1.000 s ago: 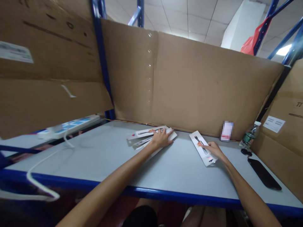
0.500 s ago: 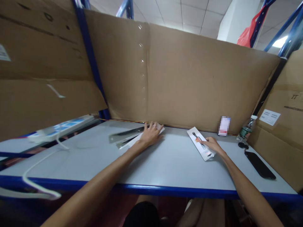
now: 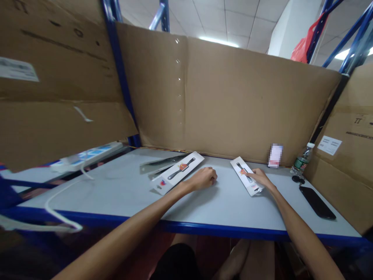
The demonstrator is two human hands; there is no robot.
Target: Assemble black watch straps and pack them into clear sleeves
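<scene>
My left hand point(image 3: 205, 178) is just above the table, its fingers curled into a loose fist with nothing showing in them. To its left a white card pack point(image 3: 177, 173) lies slanted, printed with a dark double-ended tool and an orange-red patch. Beneath and behind that pack are clear plastic packs point(image 3: 163, 161) with dark strips inside. My right hand point(image 3: 260, 179) grips the edge of a second, similar card pack point(image 3: 243, 171), thumb on top and the other fingers mostly hidden under it. The exact kind of tool cannot be made out.
A black phone point(image 3: 317, 202) lies at the right, near a bottle point(image 3: 303, 159) and a small black object point(image 3: 297, 179). A blurred-out upright item point(image 3: 274, 156) leans at the back. Cardboard point(image 3: 233, 101) walls the table point(image 3: 116, 194). A power strip point(image 3: 87, 155) and white cable are left.
My left hand has lifted off the left card pack, moved right and toward me, and its fingers have curled. The pack is now uncovered. My right hand keeps its hold. The view has shifted slightly.
</scene>
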